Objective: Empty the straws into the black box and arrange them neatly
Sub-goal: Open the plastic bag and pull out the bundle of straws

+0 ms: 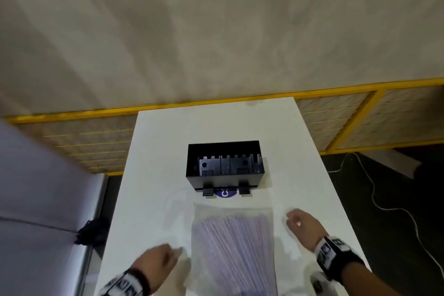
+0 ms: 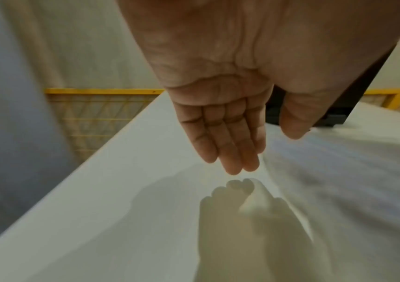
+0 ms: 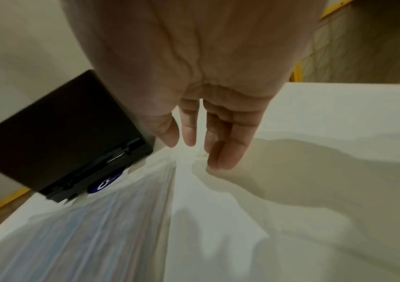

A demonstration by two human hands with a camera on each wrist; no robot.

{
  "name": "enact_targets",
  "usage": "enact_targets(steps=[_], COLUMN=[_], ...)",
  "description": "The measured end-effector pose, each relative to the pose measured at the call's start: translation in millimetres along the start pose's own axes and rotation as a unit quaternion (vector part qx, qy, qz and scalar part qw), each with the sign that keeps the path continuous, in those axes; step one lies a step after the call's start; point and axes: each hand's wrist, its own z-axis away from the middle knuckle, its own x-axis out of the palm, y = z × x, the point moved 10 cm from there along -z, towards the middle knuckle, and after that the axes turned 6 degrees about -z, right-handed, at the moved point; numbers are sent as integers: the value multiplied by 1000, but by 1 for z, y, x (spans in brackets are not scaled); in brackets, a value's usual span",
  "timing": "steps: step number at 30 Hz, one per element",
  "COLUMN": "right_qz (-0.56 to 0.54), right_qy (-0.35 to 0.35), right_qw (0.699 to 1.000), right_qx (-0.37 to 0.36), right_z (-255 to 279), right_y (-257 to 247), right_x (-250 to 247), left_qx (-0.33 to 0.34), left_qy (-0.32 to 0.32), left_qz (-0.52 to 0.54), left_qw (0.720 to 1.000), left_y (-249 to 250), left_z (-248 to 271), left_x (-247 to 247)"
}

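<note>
A clear plastic bag of striped straws [image 1: 233, 245] lies flat on the white table [image 1: 156, 151], its far end towards the black box [image 1: 224, 163]. The box stands open-topped in the middle of the table, empty, with notched dividers inside. My left hand [image 1: 165, 257] hovers just left of the bag, fingers straight and together [image 2: 227, 152], holding nothing. My right hand [image 1: 298, 222] is just right of the bag's far corner, fingers relaxed [image 3: 220, 148] close to the table, holding nothing. The bag [image 3: 102, 229] and box [image 3: 61, 133] also show in the right wrist view.
A round blue sticker [image 1: 225, 193] lies between box and bag. Beyond the table runs a yellow-framed mesh fence [image 1: 360, 122]. A grey panel [image 1: 36, 199] stands to the left and a white cable [image 1: 384, 204] trails on the dark floor to the right.
</note>
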Motion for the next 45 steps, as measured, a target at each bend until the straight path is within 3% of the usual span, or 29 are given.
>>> enact_targets(steps=[2, 8, 16, 26, 32, 37, 45], right_qz=[11, 6, 44, -62, -99, -133, -82], right_qy=[-24, -45, 0, 22, 16, -6, -6], right_qw=[1000, 999, 998, 998, 995, 991, 997], right_qx=[8, 29, 44, 3, -14, -1, 3], right_z=[-18, -42, -50, -37, -32, -28, -23], right_y=[-7, -26, -32, -36, -39, -38, -48], right_x=[7, 33, 46, 36, 34, 35, 32], left_qx=[23, 115, 203, 225, 163, 183, 246], left_qy=[29, 27, -6, -28, -71, -84, -97], left_qz=[18, 23, -42, 41, 86, 71, -31], left_qw=[999, 993, 978, 973, 980, 977, 964], left_y=[39, 151, 239, 256, 256, 260, 253], left_z=[-33, -108, -141, -162, -169, -162, -145], left_x=[-15, -28, -10, 17, 25, 30, 15])
